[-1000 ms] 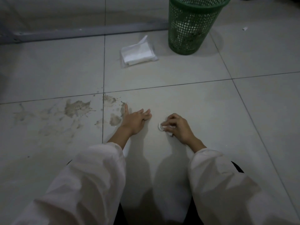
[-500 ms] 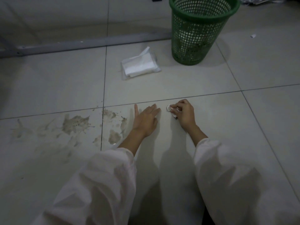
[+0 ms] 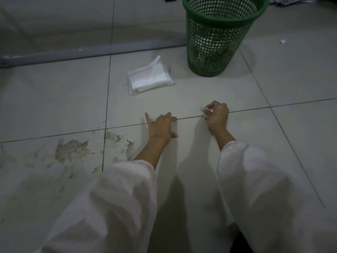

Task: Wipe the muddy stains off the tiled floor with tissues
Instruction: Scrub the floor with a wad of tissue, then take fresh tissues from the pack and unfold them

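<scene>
Brown muddy stains (image 3: 72, 149) spread over the pale tiled floor at the left, with smaller smears (image 3: 116, 138) just right of a grout line. My left hand (image 3: 160, 127) rests flat on the tile with fingers spread, right of those smears. My right hand (image 3: 217, 115) grips a small crumpled white tissue (image 3: 204, 109) against the floor on a grout line, well right of the mud. A pack of white tissues (image 3: 150, 78) lies on the floor beyond my hands.
A green mesh waste basket (image 3: 217, 36) stands at the back right, beyond my right hand. A grey metal bar (image 3: 91, 52) runs along the floor at the back left. A small white scrap (image 3: 282, 41) lies at the far right. My white sleeves fill the bottom of the view.
Both hands have moved forward across the tile toward the basket, away from the mud. My right hand still holds the crumpled tissue and now sits on the grout line.
</scene>
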